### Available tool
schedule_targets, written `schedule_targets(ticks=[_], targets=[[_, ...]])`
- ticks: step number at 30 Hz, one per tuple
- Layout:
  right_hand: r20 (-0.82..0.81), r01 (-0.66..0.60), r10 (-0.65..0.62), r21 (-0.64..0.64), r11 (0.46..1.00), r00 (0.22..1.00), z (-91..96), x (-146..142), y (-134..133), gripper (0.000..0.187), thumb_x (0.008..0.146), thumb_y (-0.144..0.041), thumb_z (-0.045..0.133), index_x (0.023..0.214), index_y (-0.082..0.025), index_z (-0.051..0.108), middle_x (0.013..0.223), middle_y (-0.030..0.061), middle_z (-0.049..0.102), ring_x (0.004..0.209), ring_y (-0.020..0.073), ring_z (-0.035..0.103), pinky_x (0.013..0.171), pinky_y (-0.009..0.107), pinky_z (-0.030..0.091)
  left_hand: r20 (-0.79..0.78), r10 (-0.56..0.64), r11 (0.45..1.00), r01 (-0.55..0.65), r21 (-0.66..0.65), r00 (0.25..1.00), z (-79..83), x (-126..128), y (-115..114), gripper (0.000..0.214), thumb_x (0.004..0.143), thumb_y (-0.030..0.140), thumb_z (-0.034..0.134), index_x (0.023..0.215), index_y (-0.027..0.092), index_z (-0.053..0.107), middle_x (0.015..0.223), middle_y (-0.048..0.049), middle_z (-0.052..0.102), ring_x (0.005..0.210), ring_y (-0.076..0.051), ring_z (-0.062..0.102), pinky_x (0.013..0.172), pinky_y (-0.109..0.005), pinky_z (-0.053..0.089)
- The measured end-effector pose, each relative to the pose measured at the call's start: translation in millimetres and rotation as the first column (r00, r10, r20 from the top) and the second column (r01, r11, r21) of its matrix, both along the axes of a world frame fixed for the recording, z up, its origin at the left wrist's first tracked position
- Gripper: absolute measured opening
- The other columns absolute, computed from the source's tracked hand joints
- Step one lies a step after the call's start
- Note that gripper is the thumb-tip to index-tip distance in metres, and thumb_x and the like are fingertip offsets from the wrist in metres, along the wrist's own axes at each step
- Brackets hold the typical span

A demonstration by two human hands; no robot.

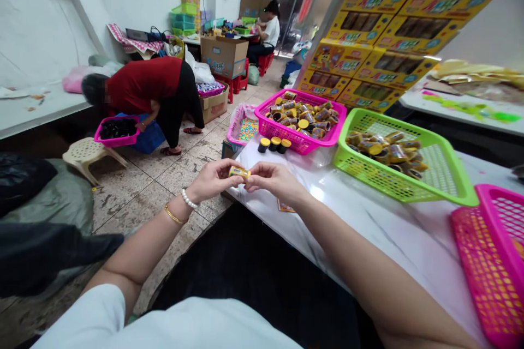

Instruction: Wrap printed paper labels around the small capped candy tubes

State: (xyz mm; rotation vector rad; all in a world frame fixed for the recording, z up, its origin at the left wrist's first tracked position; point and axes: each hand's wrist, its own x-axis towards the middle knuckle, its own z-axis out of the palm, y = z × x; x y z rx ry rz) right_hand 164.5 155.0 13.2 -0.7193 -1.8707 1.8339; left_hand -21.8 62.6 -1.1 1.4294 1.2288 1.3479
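2 hands (213, 179) (273, 179) pinch a small, glossy yellow cylinder (239, 172).

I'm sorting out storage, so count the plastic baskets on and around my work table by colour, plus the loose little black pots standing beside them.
Pink baskets: 2, one full of small containers, one at the table's near right corner
Green basket: 1
Loose black pots with yellow tops: 3
Total: 6
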Motion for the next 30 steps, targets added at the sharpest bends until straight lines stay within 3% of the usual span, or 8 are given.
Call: schedule_targets(ticks=[5,11,16,20,22,24,27,30], targets=[[-0.106,-0.074,0.091,0.149,0.986,0.990,8.7,6.0,4.5,0.050,0.065,-0.037,0.090,0.110,-0.023,0.074,0.109,0.0057,0.072,0.083,0.0177,0.070,0.079,0.034,0.060,0.265,-0.067,0.961,0.133,-0.241,0.962,-7.5,5.4,-1.2,0.052,0.075,0.063,0.074,0.082,0.013,0.062,0.063,-0.0035,0.067,0.044,-0.009,0.057,0.042,-0.019,0.040],[-0.251,0.026,0.042,0.263,0.964,0.967,3.0,9.9,7.8,0.021,0.075,-0.040,0.084,0.089,-0.025,0.081,0.099,0.0053,0.073,0.088,0.0190,0.070,0.077,0.033,0.062,0.554,-0.040,0.936,0.226,-0.272,0.831,-10.4,21.9,6.6,0.053,0.075,0.063,0.075,0.084,0.012,0.061,0.060,-0.0026,0.066,0.040,-0.009,0.056,0.038,-0.018,0.043],[-0.264,0.010,0.038,0.177,0.984,0.964,9.8,9.9,7.3,0.027,0.071,-0.039,0.087,0.092,-0.024,0.080,0.109,0.0063,0.072,0.079,0.0181,0.072,0.066,0.032,0.065,0.618,0.034,0.932,0.198,-0.304,0.786,-2.5,34.5,15.9,0.043,0.084,0.053,0.071,0.084,0.012,0.060,0.057,-0.0011,0.064,0.037,-0.007,0.052,0.038,-0.017,0.040],[-0.306,0.273,-0.194,0.242,0.931,0.932,33.4,36.5,35.1,0.028,0.074,-0.040,0.083,0.096,-0.023,0.078,0.103,0.0062,0.075,0.076,0.0182,0.072,0.069,0.036,0.065,0.463,0.077,0.945,0.084,-0.318,0.883,-2.1,31.8,30.2,0.047,0.084,0.057,0.068,0.100,0.014,0.059,0.069,-0.0045,0.069,0.049,-0.012,0.062,0.045,-0.020,0.046],[-0.376,0.550,-0.433,0.301,0.779,0.819,49.4,66.6,61.7,0.029,0.078,-0.040,0.078,0.101,-0.022,0.075,0.101,0.0075,0.075,0.077,0.0192,0.072,0.072,0.038,0.064,0.250,0.184,0.950,-0.107,-0.292,0.951,-6.2,25.2,46.5,0.041,0.085,0.052,0.069,0.099,0.014,0.059,0.073,-0.0057,0.069,0.053,-0.013,0.063,0.047,-0.022,0.046],[-0.392,0.774,-0.675,0.427,0.468,0.625,63.8,101.2,88.4,0.034,0.080,-0.036,0.075,0.109,-0.020,0.072,0.105,0.0112,0.074,0.081,0.0216,0.072,0.075,0.040,0.061,0.075,0.285,0.937,-0.262,-0.232,0.955,-10.9,18.8,69.8,0.032,0.084,0.041,0.072,0.095,0.013,0.060,0.076,-0.0060,0.068,0.057,-0.013,0.063,0.051,-0.023,0.046],[-0.312,0.661,-0.888,0.750,-0.011,0.339,73.7,137.7,107.2,0.052,0.071,-0.023,0.080,0.122,-0.013,0.069,0.123,0.0221,0.067,0.099,0.0280,0.068,0.091,0.044,0.053,-0.082,0.366,0.917,-0.374,-0.137,0.927,-15.4,16.0,110.7,0.033,0.074,0.027,0.079,0.100,0.013,0.063,0.083,-0.0059,0.068,0.073,-0.016,0.064,0.067,-0.027,0.050],[-0.230,0.451,-0.872,0.892,-0.012,0.431,63.7,136.4,88.2,0.034,0.075,-0.022,0.075,0.109,-0.015,0.076,0.111,0.0173,0.072,0.095,0.0272,0.068,0.092,0.043,0.051,-0.246,0.362,0.922,-0.385,-0.051,0.899,-17.2,21.4,144.7,0.045,0.062,0.021,0.087,0.103,0.014,0.068,0.086,-0.0053,0.068,0.084,-0.021,0.063,0.082,-0.033,0.049]])
